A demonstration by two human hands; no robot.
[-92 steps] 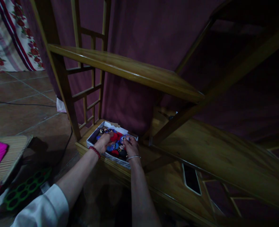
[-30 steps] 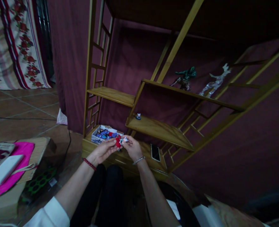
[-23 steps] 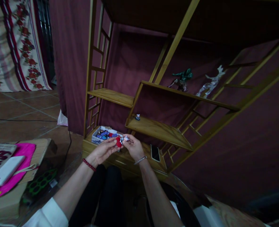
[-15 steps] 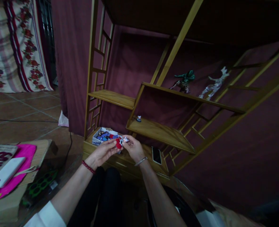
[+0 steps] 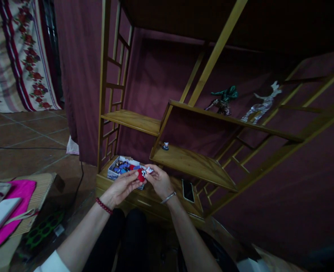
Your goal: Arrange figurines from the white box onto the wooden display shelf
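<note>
Both hands hold one small figurine (image 5: pixel 143 173), red at its base with a white-and-black body and a pale head. My left hand (image 5: pixel 125 186) pinches the red part between thumb and fingers. Closed on the other side, near the head, is my right hand (image 5: pixel 160 182). Just behind the hands, an open box (image 5: pixel 112 174) holds several blue, purple and red pieces. A similar small figurine (image 5: pixel 165 146) stands upright on the middle shelf (image 5: pixel 193 162), beyond my right hand.
A phone (image 5: pixel 188 190) lies on the cabinet's bottom board, right of my hands. Green (image 5: pixel 225 99) and silvery (image 5: pixel 260 104) statuettes stand on the upper right shelf. At left, a cardboard box (image 5: pixel 46 189) carries a pink item (image 5: pixel 25 192) and a white device (image 5: pixel 2 217).
The view has shifted slightly, so the shelf statuettes sit further right and the items at left further left. Both hands keep their hold on the figurine, in nearly the same pose.
</note>
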